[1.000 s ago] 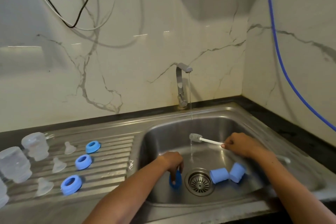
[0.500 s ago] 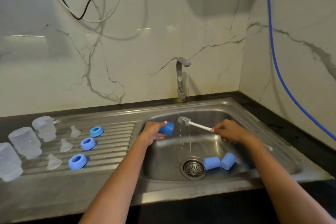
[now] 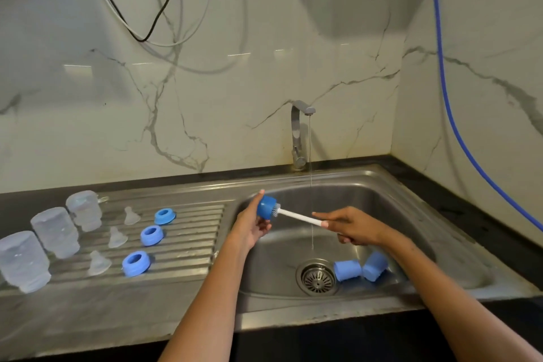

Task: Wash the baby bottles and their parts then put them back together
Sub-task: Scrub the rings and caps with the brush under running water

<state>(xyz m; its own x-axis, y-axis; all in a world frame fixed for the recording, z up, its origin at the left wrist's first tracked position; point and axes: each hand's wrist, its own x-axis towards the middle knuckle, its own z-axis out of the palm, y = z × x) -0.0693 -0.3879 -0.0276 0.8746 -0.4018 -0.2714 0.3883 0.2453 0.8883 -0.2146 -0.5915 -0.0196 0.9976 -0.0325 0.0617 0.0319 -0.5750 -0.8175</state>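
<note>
**Scrubbing the inside of a blue cap**

The left hand (image 3: pixel 252 225) holds a blue cap (image 3: pixel 266 207) above the left edge of the sink (image 3: pixel 411 194), fingers curled round it, the opening toward the right. The right hand (image 3: pixel 351 228) grips the white handle of the bottle brush (image 3: pixel 296 216), whose bristles sit inside the cap. To do it well, the person should probably turn the brush against the inner wall, then bring the cap under the thin water stream (image 3: pixel 311 179), which falls just beside. Two more caps (image 3: pixel 360 269) wait near the drain (image 3: pixel 318 277).

Blue cap (image 3: pixel 266 210), brush (image 3: pixel 296 216) head inside
</note>
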